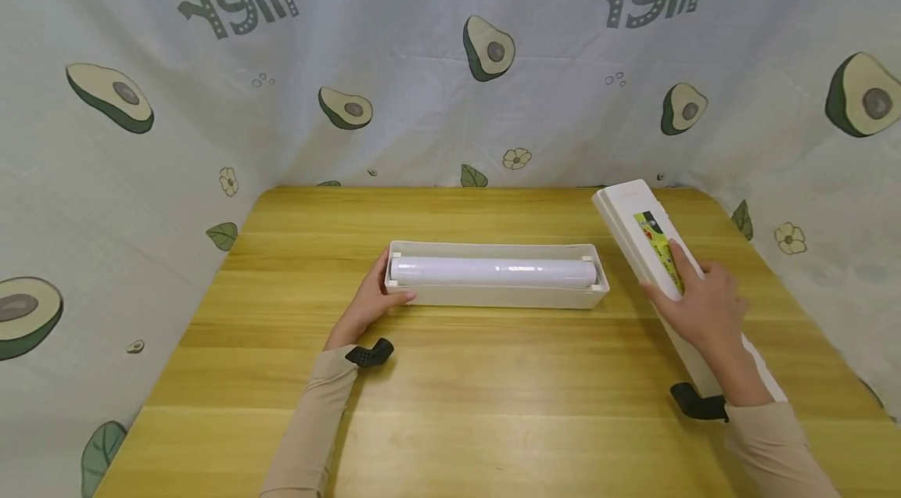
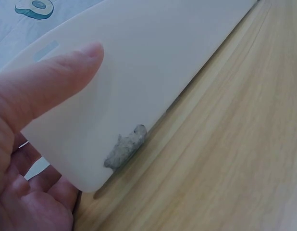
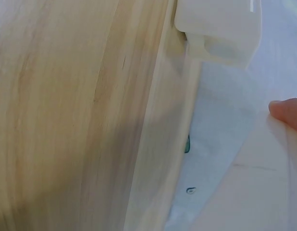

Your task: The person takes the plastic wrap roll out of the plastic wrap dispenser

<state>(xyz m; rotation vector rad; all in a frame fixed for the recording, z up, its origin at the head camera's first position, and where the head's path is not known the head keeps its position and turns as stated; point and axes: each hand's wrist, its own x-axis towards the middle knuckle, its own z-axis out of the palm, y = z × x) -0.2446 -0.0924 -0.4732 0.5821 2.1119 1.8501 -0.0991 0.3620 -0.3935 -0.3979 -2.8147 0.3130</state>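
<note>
A long white box (image 1: 493, 296) lies lengthwise across the table with its top uncovered. Inside it sits a shiny white roll, apparently of plastic wrap (image 1: 486, 271). My left hand (image 1: 369, 299) grips the box's left end, thumb on the front wall and fingers around the far side. In the left wrist view a grey patch (image 2: 124, 147) sticks to that wall (image 2: 153, 82) near its bottom edge. Off to the right, my right hand (image 1: 704, 310) holds a long white lid (image 1: 626, 197) slantwise, its yellow-green label (image 1: 658, 248) facing up. The lid's near end is partly hidden by the forearm.
A wooden table (image 1: 507, 404) carries the box. Behind and at both sides hangs a pale cloth (image 1: 422, 29) printed with avocados. Each wrist wears a black camera mount, such as the left one (image 1: 369, 353).
</note>
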